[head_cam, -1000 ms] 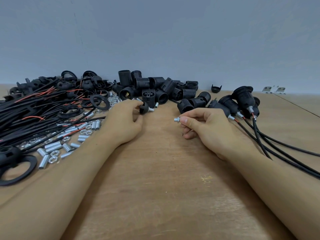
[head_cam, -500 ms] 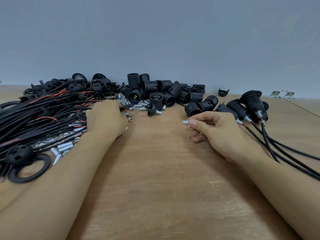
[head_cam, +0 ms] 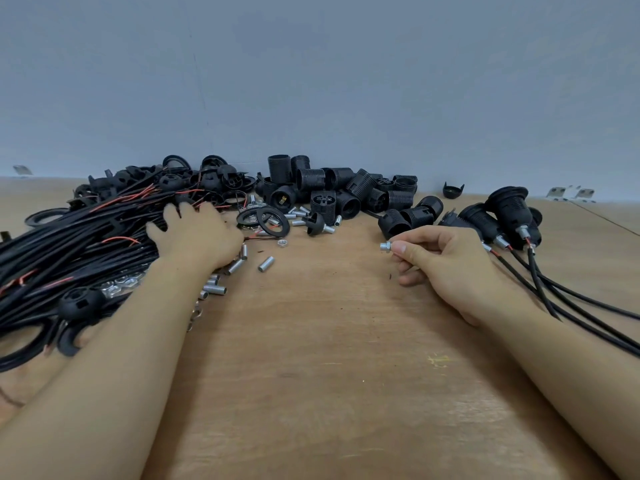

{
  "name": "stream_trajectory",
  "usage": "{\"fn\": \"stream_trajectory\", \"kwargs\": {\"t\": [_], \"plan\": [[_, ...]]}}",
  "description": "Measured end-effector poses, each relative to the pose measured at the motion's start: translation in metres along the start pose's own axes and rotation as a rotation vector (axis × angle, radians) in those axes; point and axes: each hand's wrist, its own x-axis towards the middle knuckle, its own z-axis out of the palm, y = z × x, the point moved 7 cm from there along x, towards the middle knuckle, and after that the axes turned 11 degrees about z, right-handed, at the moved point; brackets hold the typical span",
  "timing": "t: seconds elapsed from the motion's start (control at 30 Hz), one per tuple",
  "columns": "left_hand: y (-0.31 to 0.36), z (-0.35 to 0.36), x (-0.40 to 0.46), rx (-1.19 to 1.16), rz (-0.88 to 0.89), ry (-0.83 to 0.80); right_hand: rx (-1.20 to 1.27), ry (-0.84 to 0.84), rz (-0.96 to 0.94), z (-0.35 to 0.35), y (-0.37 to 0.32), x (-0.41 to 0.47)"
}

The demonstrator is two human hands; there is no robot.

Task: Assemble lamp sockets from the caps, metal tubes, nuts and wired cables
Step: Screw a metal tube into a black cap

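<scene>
Setting: a wooden table (head_cam: 311, 375) seen from above and behind the person's two bare forearms, with a plain grey-blue wall (head_cam: 311, 81) at the far edge.
Left hand: the left hand (head_cam: 197, 233) lies palm down on the edge of the cable pile, fingers spread and fairly straight; they are blurred, and I cannot tell whether they hold anything.
Right hand: the right hand (head_cam: 446, 258) rests with its outer edge on the table, thumb and forefinger pinching a small part, the other fingers curled under.
Held part: a short metal tube with a nut on it (head_cam: 385, 246), pointing left out of the fingertips, just above the table.
Cable pile: a large heap of black wired cables (head_cam: 69, 244) with red inner wires showing, at far left.
Loose metal parts: several short metal tubes (head_cam: 266, 264) lie on the table just right of the left wrist; a single hex nut (head_cam: 282, 242) lies near them, more nuts (head_cam: 121, 285) sit by the left forearm.
Rings: two flat black rings (head_cam: 272, 221) overlap just right of the left hand.
Socket bodies: a cluster of black threaded socket bodies (head_cam: 346, 192) along the far middle.
Cap with tube: one black cap fitted with a metal tube (head_cam: 317, 225) lies before that cluster.
Finished pieces: assembled sockets (head_cam: 509, 216) with cables trailing towards the viewer, at far right, behind the right hand.
Stray cap: one black cap (head_cam: 453, 190) sits alone near the wall.
</scene>
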Motion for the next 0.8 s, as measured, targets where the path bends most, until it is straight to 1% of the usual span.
{"fn": "stream_trajectory", "kwargs": {"t": [0.03, 0.07, 0.17, 0.3, 0.4, 0.5, 0.67, 0.8], "plan": [[-0.003, 0.002, 0.0, 0.013, 0.014, -0.028, -0.002, 0.0, 0.002, 0.0, 0.0, 0.0], [-0.002, 0.003, -0.001, 0.007, 0.048, -0.022, -0.003, 0.0, 0.003, 0.0, 0.0, 0.0], [0.005, 0.0, 0.0, -0.081, 0.143, 0.047, -0.008, 0.003, 0.005, -0.001, 0.0, -0.001], [0.001, -0.011, 0.0, -0.216, 0.111, 0.118, -0.01, 0.005, -0.004, -0.003, 0.0, -0.001], [-0.004, -0.021, -0.002, -0.243, 0.081, 0.18, -0.004, 0.007, -0.008, -0.004, 0.0, -0.001], [-0.007, -0.023, -0.003, -0.298, 0.063, 0.199, 0.003, 0.006, -0.014, -0.004, 0.0, -0.001], [-0.001, -0.02, -0.004, -0.239, 0.127, 0.195, -0.011, 0.0, -0.007, -0.004, 0.002, 0.0], [0.008, -0.028, 0.005, -0.193, 0.2, 0.318, -0.012, -0.004, 0.003, -0.003, 0.003, 0.001]]}}
